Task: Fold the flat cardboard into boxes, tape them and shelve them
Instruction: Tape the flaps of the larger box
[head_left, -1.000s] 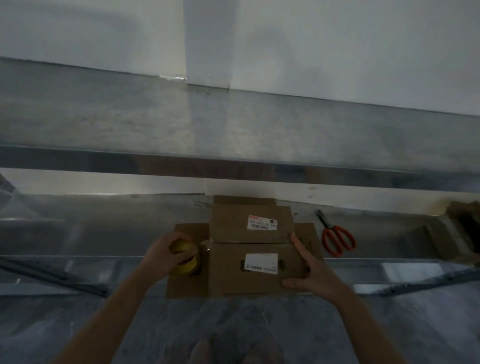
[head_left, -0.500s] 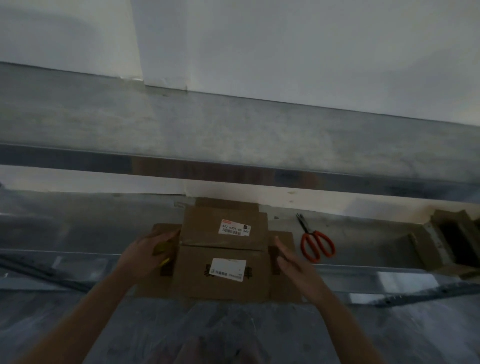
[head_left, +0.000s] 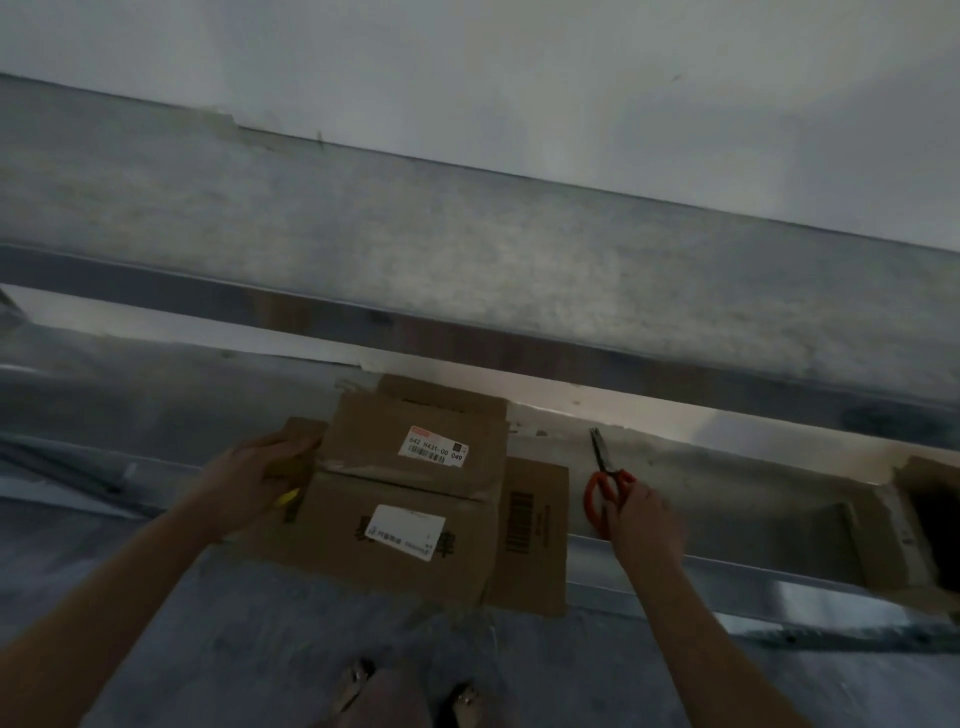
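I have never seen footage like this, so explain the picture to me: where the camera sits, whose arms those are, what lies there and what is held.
There is no machine here. A person wears one camera on the head, and it looks down at their own bare arms. On the metal shelf lies a cardboard box with its flaps folded shut. The left hand holds a yellow tape roll, mostly hidden, at the box's left side. The right hand curls round the red-handled scissors lying to the right. Another box sits at the far right.
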